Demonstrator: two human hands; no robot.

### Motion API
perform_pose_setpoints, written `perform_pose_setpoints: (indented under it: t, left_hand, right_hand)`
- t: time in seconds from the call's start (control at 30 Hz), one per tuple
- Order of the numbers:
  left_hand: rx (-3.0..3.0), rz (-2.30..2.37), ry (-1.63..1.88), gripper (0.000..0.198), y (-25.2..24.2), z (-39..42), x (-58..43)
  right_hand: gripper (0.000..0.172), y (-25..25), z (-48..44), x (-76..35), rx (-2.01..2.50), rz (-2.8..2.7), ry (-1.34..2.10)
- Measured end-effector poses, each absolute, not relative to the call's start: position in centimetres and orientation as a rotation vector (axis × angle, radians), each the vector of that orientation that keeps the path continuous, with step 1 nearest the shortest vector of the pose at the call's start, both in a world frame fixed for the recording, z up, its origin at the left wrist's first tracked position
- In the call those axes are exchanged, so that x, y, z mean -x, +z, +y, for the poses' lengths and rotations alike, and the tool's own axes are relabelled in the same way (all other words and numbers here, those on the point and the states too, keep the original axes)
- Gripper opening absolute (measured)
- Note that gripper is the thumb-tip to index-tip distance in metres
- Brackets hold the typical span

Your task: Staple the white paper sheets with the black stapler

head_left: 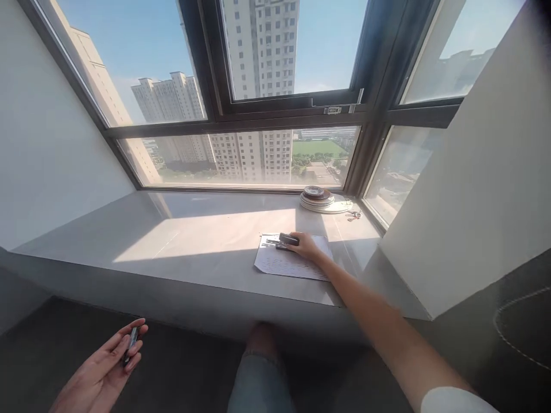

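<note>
On the window sill (206, 229) lies a sheet of paper (293, 267) with rows of writing. My right hand (306, 246) is closed round the rear of a black stapler (288, 239), which rests over the paper's upper part with its arms apart toward the left. Below the sill, at the lower left, my left hand (107, 361) pinches a small, dark, shiny object (131, 343) between thumb and fingers; it may be metal, but I cannot tell what it is.
A stack of plates or lids (318, 201) stands by the window's right corner, with keys (354, 215) beside it. A slanted white wall (469, 172) bounds the sill on the right. My knee (260, 344) is below the front edge.
</note>
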State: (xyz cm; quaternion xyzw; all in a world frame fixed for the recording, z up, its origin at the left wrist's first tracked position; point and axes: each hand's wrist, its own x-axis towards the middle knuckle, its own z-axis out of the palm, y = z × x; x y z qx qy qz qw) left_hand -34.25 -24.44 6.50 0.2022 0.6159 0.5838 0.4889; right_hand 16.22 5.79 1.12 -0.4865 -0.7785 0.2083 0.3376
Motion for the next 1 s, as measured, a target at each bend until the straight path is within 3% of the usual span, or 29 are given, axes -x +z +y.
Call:
perform_pose_setpoints:
  t: [0.1,0.2,0.4,0.5,0.6,0.67,0.83,1.0]
  left_hand:
    - [-0.539,1.329,1.414,0.02,10.4,-19.8,27.4]
    - [-0.591,1.165,1.326,0.022,11.8,-14.7,22.4]
    - [-0.736,0.96,1.224,0.027,9.8,-6.2,15.6]
    - [-0.835,1.01,1.174,0.023,8.8,-3.2,12.8]
    - [-1.003,1.027,1.16,0.027,8.1,-1.2,10.5]
    - [-1.129,1.056,1.132,0.033,8.1,-0.3,9.2]
    - [-1.515,1.201,1.078,0.038,8.7,0.6,6.6]
    - [-1.909,1.342,1.031,0.033,8.9,1.2,5.6]
  right_hand:
    - [0.024,1.3,5.9,-14.8,1.242,-2.046,0.551]
    - [0.02,1.4,6.1,-14.3,1.209,-2.066,0.545]
    - [0.018,0.7,7.0,-14.9,1.136,-2.094,0.559]
    - [0.027,0.7,7.1,-15.2,1.057,-2.115,0.599]
    - [0.047,1.5,7.0,-15.6,0.924,-2.074,0.538]
    - [0.051,2.3,6.7,-15.8,0.822,-2.028,0.441]
    - [0.043,3.3,6.0,-15.8,0.498,-1.996,0.451]
    - [0.039,3.6,5.3,-15.6,0.494,-1.869,0.659]
